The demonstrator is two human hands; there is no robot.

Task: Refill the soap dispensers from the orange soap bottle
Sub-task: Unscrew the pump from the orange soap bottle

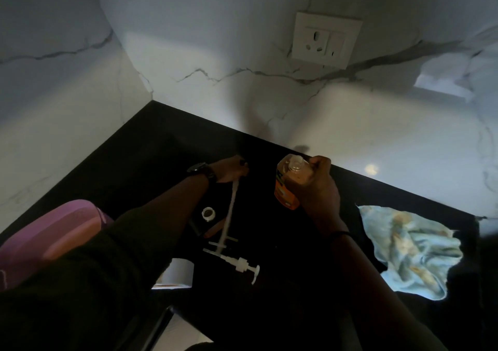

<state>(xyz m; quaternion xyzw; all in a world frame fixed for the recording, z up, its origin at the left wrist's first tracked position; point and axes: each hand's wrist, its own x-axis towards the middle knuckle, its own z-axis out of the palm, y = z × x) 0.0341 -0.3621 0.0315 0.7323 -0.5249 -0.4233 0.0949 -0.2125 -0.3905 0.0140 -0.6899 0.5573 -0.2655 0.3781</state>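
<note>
White veined marble wall [215,40] stands behind the orange plastic soap bottle [286,190]; black stone countertop [151,145] spreads under and around it. Crumpled light-blue cloth [409,251] lies right of bottle, apart. Right hand [318,188] wraps round the bottle's right side, gripping it, clear top up; can't tell if base touches the counter. Left hand [231,170], left of bottle, fingers curled on the upper end of a long white pump tube [231,207]. White plastic pump head [242,265] lies nearer cam, below-left of bottle. Small white-rimmed dispenser opening [208,213] sits left of bottle, just beside the tube; body too dark to make out.
</note>
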